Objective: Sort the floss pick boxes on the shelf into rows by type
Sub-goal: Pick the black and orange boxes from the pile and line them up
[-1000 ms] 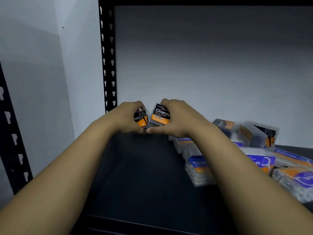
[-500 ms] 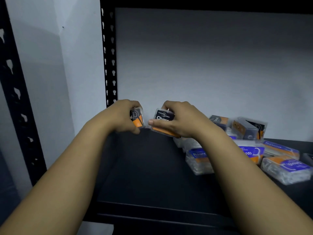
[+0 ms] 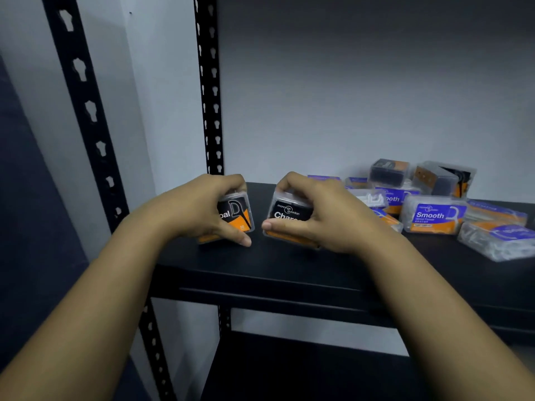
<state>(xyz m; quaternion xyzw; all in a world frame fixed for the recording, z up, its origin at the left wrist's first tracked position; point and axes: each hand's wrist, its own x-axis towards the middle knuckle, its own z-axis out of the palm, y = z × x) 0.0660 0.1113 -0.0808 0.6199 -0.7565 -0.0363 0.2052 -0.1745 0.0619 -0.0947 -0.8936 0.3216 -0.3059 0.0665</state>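
1. The left hand clasps a black-and-orange charcoal box at the black shelf's left end.
2. The right hand grips a second charcoal box just beside it.
3. Blue-and-orange Smooth boxes lie jumbled to the right.

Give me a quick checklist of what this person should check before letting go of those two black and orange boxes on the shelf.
1. Same type in both hands: ok. The left hand grips a black and orange box ending in "oal"; the right hand grips one reading "Charc".
2. Both boxes down on the shelf: cannot tell; the fingers hide their lower edges.
3. Boxes lined up side by side: not ok. A gap remains and they angle differently.
4. Labels facing forward: ok.
5. Row kept apart from the purple Smooth box and the rest of the pile: ok.
6. More charcoal boxes left to collect: not ok, some sit at the back right.
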